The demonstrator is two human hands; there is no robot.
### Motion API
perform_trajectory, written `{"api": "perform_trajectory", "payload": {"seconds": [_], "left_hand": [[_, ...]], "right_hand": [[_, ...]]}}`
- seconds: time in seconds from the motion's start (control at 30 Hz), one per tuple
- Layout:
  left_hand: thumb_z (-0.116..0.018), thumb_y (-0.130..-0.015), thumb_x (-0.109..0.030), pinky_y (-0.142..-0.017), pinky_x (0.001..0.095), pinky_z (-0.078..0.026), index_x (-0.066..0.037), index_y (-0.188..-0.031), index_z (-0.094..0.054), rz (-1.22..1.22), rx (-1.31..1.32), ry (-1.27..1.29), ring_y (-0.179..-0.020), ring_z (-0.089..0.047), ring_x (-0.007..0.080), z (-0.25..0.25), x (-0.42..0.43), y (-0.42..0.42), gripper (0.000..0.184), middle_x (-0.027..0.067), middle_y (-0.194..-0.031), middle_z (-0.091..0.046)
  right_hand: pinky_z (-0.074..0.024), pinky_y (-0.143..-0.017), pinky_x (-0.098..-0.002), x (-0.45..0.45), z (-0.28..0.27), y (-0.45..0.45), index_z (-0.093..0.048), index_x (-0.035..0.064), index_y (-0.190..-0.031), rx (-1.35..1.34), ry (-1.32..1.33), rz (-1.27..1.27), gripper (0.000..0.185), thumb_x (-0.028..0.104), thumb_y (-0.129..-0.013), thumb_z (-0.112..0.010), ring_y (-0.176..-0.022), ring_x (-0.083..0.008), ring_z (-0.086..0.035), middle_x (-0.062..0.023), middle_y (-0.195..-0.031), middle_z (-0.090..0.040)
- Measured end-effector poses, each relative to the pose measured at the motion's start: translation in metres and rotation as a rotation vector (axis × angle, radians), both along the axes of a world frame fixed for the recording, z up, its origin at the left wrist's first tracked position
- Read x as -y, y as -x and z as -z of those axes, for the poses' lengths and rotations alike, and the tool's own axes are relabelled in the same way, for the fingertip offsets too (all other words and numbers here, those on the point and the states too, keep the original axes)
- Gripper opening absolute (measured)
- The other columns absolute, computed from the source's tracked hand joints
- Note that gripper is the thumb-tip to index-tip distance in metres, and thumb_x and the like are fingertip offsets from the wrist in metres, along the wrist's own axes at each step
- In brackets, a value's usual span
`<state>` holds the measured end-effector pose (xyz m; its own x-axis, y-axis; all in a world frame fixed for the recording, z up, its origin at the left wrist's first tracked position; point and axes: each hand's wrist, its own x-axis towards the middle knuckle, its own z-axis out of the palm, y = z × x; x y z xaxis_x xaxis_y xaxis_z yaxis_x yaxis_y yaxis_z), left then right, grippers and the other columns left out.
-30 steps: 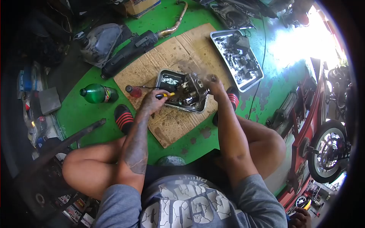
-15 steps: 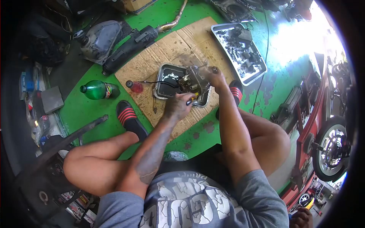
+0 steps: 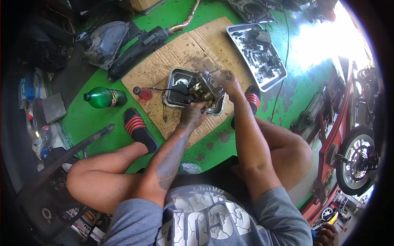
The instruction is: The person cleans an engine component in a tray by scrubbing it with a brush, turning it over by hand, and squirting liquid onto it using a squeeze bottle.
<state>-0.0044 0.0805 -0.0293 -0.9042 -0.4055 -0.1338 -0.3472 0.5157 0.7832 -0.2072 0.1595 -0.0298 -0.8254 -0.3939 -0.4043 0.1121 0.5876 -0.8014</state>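
as right fingers (image 3: 225, 75) grasp a metal part (image 3: 212, 85), left fingers (image 3: 199, 106) clasp a handle (image 3: 204, 109), just beside it

This is a workshop (muffler (image 3: 134, 56), tray (image 3: 269, 85) of parts (image 3: 257, 53)).

You can read no whole word for certain. Your grey shirt (image 3: 266, 217) carries large, pale, cracked block letters (image 3: 219, 224), with shapes like C and U, under a smaller row too creased to read. The label (image 3: 114, 97) on the green bottle (image 3: 97, 97), just off the cardboard's (image 3: 164, 61) left corner, and the printed boxes (image 3: 82, 227) at lower left are too small.
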Motion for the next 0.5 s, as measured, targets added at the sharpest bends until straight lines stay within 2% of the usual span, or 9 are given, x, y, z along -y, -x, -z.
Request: {"api": "perform_trajectory", "payload": {"seconds": [0.03,0.07,0.17,0.27,0.37,0.47,0.5], "left_hand": [[-0.073,-0.087,-0.018,-0.070,0.0439,-0.057,-0.016,-0.110,-0.074,0.017,0.010,-0.017,-0.079,-0.073,0.0333,-0.009,0.003,-0.004,0.023,0.0166,-0.088,-0.074],[-0.072,-0.087,-0.018,-0.070,0.0443,-0.057,-0.016,-0.112,-0.074,0.091,0.135,0.042,-0.080,-0.073,0.0337,-0.018,0.008,-0.006,0.025,0.0166,-0.088,-0.074],[-0.072,-0.087,-0.017,-0.072,0.0451,-0.057,-0.017,-0.112,-0.074,0.053,0.187,0.063,-0.081,-0.073,0.0343,-0.046,0.010,-0.006,0.025,0.0159,-0.088,-0.074],[-0.071,-0.087,-0.017,-0.072,0.0463,-0.057,-0.016,-0.110,-0.073,-0.025,0.118,-0.034,-0.081,-0.073,0.0352,-0.025,-0.007,0.005,0.023,0.0162,-0.087,-0.074],[-0.071,-0.087,-0.016,-0.073,0.0475,-0.057,-0.015,-0.110,-0.073,0.032,0.046,0.041,-0.082,-0.072,0.0365,0.003,-0.009,0.003,0.023,0.0178,-0.086,-0.073],[-0.070,-0.087,-0.016,-0.074,0.0475,-0.057,-0.014,-0.111,-0.072,0.123,0.305,0.107,-0.085,-0.072,0.0370,-0.044,0.004,0.002,0.024,0.0180,-0.088,-0.073],[-0.070,-0.087,-0.015,-0.075,0.0475,-0.057,-0.014,-0.111,-0.072,0.093,0.245,0.089,-0.085,-0.072,0.0372,-0.045,0.002,0.001,0.024,0.0179,-0.089,-0.073]], "right_hand": [[-0.0516,-0.085,-0.0355,-0.001,0.000,-0.001,-0.059,0.0013,-0.130,0.019,0.004,0.011,0.063,0.036,-0.084,-0.084,-0.097,-0.0230,-0.065,-0.0155,-0.109,-0.069],[-0.0514,-0.085,-0.0354,-0.002,0.000,-0.002,-0.059,0.0018,-0.129,0.039,0.011,0.027,0.062,0.035,-0.084,-0.084,-0.096,-0.0228,-0.064,-0.0152,-0.108,-0.069],[-0.0511,-0.083,-0.0347,-0.006,0.013,0.005,-0.059,0.0022,-0.128,0.118,0.084,0.030,0.059,0.033,-0.084,-0.085,-0.094,-0.0217,-0.063,-0.0138,-0.105,-0.068],[-0.0512,-0.080,-0.0339,0.000,0.006,0.000,-0.059,0.0027,-0.127,0.046,0.039,0.030,0.056,0.030,-0.084,-0.084,-0.091,-0.0202,-0.063,-0.0122,-0.102,-0.068],[-0.0516,-0.079,-0.0337,-0.001,0.005,-0.002,-0.059,0.0020,-0.126,0.041,0.094,-0.017,0.055,0.029,-0.084,-0.084,-0.089,-0.0200,-0.063,-0.0120,-0.101,-0.068],[-0.0518,-0.079,-0.0334,-0.006,0.021,0.003,-0.060,0.0028,-0.125,0.069,0.152,0.023,0.055,0.029,-0.084,-0.085,-0.090,-0.0202,-0.063,-0.0120,-0.100,-0.068],[-0.0519,-0.079,-0.0334,-0.006,0.021,0.002,-0.060,0.0031,-0.125,0.070,0.162,0.025,0.055,0.029,-0.083,-0.085,-0.089,-0.0202,-0.063,-0.0121,-0.100,-0.068]]}}
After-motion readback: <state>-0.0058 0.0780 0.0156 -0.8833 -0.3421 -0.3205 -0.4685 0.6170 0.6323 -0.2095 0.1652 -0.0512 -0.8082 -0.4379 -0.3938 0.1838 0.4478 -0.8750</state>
